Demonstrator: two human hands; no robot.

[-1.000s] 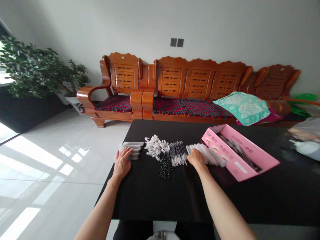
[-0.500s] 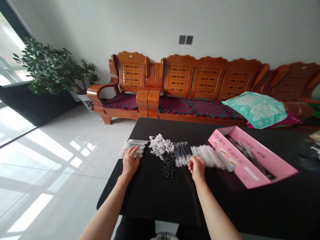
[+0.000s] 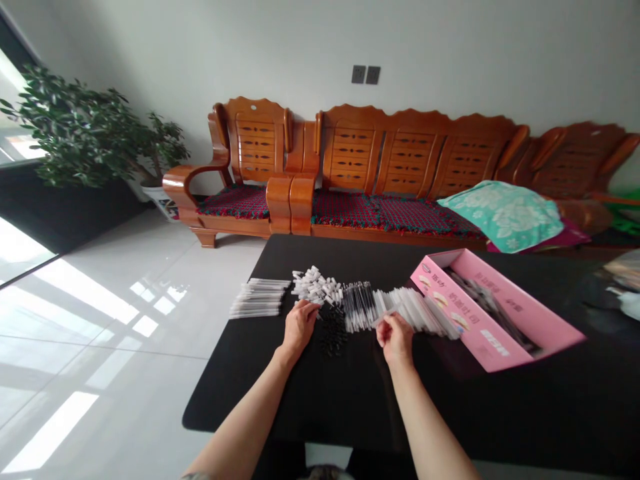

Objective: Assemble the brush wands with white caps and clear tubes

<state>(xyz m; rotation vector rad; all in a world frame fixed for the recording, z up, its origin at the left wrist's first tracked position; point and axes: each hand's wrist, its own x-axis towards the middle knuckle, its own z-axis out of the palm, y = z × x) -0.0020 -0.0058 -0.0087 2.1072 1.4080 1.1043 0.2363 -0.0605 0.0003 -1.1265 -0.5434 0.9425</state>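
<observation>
My right hand (image 3: 397, 339) is closed in a pinch on a translucent pen barrel (image 3: 387, 314), at the near left end of a row of similar barrels (image 3: 423, 311). My left hand (image 3: 300, 328) is at the near edge of a heap of white pen caps (image 3: 316, 287), beside a pile of small black plugs (image 3: 333, 332). Its fingers are drawn together; whatever is between them is hidden. Between the heap and the barrels lie dark-and-white pen refills (image 3: 358, 307), side by side. A stack of white capped pens (image 3: 260, 298) lies at the table's left edge.
On the right of the black table (image 3: 350, 393) stands a pink box (image 3: 467, 313) with dark grey sticks inside. A plastic bag (image 3: 623, 280) lies at the far right. Behind the table are a wooden sofa (image 3: 350, 150) and a potted plant (image 3: 90, 133).
My left hand has left the stack of white pens and moved right to the white caps and black plugs. My right hand stays by the barrels, a barrel now showing in its fingers.
</observation>
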